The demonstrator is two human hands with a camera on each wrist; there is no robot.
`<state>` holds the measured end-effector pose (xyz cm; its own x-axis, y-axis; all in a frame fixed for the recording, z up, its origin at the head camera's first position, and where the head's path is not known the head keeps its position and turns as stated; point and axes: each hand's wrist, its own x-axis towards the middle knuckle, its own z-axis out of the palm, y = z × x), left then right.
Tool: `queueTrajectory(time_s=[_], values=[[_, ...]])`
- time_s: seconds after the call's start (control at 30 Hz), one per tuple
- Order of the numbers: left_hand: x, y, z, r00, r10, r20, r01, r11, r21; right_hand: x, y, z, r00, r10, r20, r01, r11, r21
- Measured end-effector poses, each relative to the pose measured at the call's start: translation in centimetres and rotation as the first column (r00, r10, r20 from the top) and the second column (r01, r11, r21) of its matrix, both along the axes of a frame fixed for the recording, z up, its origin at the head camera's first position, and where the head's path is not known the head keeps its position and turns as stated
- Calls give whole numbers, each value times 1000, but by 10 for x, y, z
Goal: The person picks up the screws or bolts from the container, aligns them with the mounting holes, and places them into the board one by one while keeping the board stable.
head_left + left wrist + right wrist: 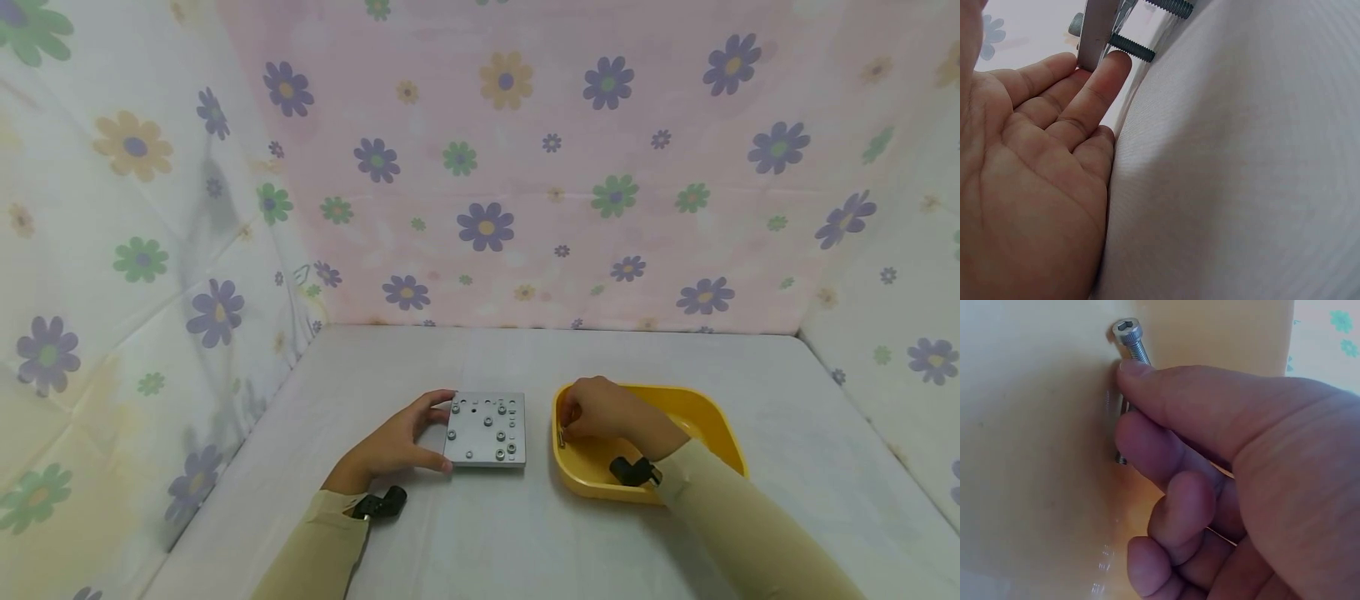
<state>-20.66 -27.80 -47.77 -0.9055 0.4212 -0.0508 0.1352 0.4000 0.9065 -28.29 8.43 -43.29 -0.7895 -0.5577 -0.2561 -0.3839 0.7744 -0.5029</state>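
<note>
A square metal plate (468, 423) lies on the table with several socket head screws standing in it. At its left side, my left hand (401, 442) holds it, fingers at the far left corner and thumb at the near one. In the left wrist view, fingertips (1121, 62) touch beside a threaded screw shank (1135, 49) that sticks out below the plate. Inside the yellow tray (720, 425), at its left wall, my right hand (603, 408) pinches a hex socket screw (1127, 331) between thumb and index finger. A threaded end shows under those fingers; whether it belongs to the same screw I cannot tell.
A white cloth covers the table (300, 400). Flowered curtains (555, 167) stand at the back and both sides. The tray sits to the right of the plate, with a gap of bare cloth between them. Each wrist carries a small black camera (633, 472).
</note>
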Motion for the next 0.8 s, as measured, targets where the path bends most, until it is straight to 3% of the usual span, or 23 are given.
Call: queueTrajectory(time_s=[0.8], values=[[0,2,3,1000,0,4,0,1000,4,1,3,13,996,36,-84,-32,999,41]])
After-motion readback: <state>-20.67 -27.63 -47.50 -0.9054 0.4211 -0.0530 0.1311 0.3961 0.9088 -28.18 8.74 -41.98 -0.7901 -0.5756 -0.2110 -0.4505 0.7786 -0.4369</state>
